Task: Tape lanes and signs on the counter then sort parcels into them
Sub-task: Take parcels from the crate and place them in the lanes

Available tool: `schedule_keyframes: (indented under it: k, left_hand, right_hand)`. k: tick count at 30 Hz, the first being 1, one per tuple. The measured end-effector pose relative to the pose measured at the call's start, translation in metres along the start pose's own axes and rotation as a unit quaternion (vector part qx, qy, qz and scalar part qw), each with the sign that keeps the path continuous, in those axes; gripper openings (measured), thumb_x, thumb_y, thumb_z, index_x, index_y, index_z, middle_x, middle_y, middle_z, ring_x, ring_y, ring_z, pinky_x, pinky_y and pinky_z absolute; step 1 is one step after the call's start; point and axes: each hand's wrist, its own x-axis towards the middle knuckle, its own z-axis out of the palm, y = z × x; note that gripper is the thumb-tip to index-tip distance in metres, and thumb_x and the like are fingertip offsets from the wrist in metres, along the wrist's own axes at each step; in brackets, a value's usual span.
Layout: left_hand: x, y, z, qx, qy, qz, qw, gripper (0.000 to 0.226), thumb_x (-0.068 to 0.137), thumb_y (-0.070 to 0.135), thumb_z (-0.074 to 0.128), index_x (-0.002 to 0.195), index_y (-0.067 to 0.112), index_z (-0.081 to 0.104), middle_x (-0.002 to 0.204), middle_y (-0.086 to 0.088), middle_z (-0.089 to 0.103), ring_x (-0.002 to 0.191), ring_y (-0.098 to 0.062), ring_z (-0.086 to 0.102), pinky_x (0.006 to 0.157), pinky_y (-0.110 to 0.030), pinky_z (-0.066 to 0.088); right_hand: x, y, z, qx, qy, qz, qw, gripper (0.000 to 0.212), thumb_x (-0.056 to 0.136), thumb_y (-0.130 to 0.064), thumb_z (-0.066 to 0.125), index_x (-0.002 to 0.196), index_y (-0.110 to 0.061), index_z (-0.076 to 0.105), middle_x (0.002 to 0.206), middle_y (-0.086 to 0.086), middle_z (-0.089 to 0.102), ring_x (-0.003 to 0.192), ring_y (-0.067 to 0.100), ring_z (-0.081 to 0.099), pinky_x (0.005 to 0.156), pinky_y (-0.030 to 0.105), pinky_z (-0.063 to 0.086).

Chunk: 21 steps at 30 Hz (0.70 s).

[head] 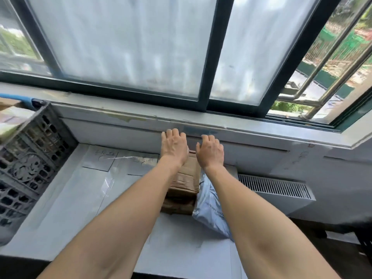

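Bare forearms reach across the pale grey counter. A black lattice plastic crate stands leftmost, then white paper signs taped flat. The left hand and right hand meet the wall above a brown cardboard parcel; whether their fingers grip anything is unclear. A grey plastic mailer bag touches the parcel's right side.
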Motion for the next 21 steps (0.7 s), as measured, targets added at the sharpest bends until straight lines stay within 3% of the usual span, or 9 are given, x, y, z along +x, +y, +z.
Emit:
schedule_keyframes:
  k: [12,21]
  left_hand:
    - [-0.061,-0.293,-0.065,0.014,0.021,-0.173,0.985,0.043,0.096,0.038,0.049,0.129,0.011,0.050,0.132,-0.015,0.049,0.123,-0.033,0.043,0.107,-0.044,0.033]
    - [-0.125,-0.479,-0.077,0.009,0.012,-0.331,0.943,0.045,0.095,0.034,0.050,0.133,0.011,0.048,0.139,-0.016,0.045,0.128,-0.034,0.039,0.108,-0.046,0.034]
  right_hand:
    - [-0.018,-0.288,0.017,0.019,0.004,-0.156,0.988,0.036,0.098,-0.034,0.045,0.128,-0.014,0.054,0.123,0.010,0.059,0.113,0.029,0.055,0.095,0.040,0.041]
    - [-0.050,-0.491,0.050,0.074,-0.027,-0.300,0.951,0.037,0.097,-0.035,0.048,0.127,-0.015,0.055,0.123,0.011,0.059,0.113,0.029,0.055,0.096,0.041,0.042]
